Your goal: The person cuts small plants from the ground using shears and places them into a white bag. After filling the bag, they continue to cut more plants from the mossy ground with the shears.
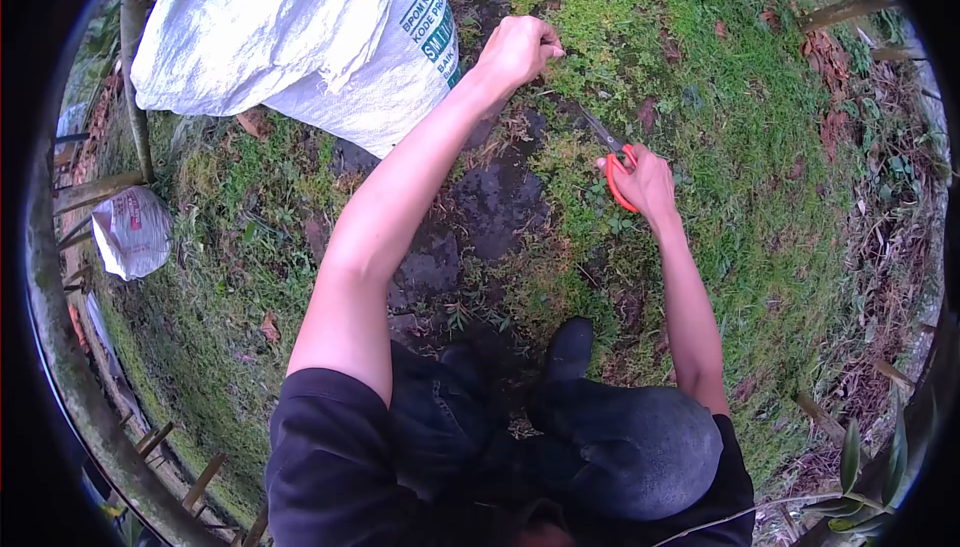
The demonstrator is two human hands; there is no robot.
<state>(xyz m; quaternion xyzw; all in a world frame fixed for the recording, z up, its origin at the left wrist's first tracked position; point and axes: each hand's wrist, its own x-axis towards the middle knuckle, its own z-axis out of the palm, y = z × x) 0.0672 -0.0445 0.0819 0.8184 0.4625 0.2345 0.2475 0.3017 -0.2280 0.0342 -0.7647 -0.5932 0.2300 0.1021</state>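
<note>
My right hand (pixel 645 185) is closed round the orange handles of a pair of scissors (pixel 615 172). Their dark blades point up and to the left, low over the weeds and grass (pixel 590 77). Farther out, my left hand (pixel 517 50) is closed just above the greenery, to the right of a large white woven sack (pixel 300 37). Its fingers curl away from the camera, so whatever they may hold is hidden.
Dark paving stones (pixel 495 197) run up the middle between the grass. A smaller white sack (pixel 132 233) stands at the left beside a wooden fence (pixel 133 87). My boot (pixel 569 349) rests on the ground below. Dry leaves and sticks (pixel 880 237) line the right edge.
</note>
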